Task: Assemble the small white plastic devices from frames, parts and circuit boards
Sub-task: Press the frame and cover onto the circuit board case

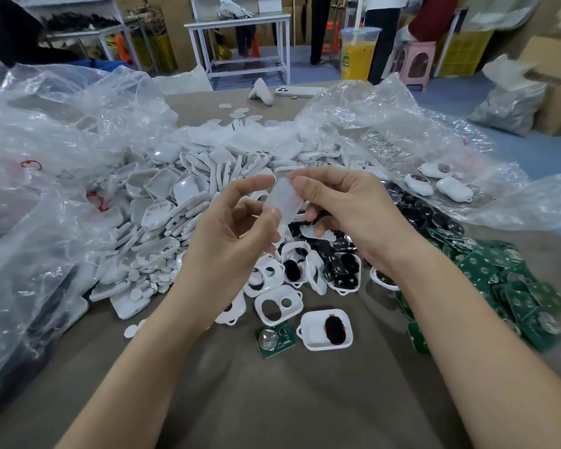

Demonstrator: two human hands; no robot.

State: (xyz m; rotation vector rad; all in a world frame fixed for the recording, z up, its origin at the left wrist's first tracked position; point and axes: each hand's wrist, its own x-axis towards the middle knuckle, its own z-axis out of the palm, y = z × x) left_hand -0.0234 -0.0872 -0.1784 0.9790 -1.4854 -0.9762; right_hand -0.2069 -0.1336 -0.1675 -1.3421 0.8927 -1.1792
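Workshop table [272, 400], brown cover, heaped w/ white shells [182, 196]; green boards [506, 280] piled at right. Left hand [230, 234] and right hand [347, 209] meet above the pile, both pinching one pale, blurred part [280, 199] btwn thumb and fingers [256, 186]. It's held up off the table, tilted. Prob. an align-and-press step: grip edges only, square the pcs first, squeeze evenly. A frame [326, 325] w/ black insert and a loose board [275, 335] lie side by side below the hands.

No writing is legible; print on the drink cup [358, 56] is blurred.
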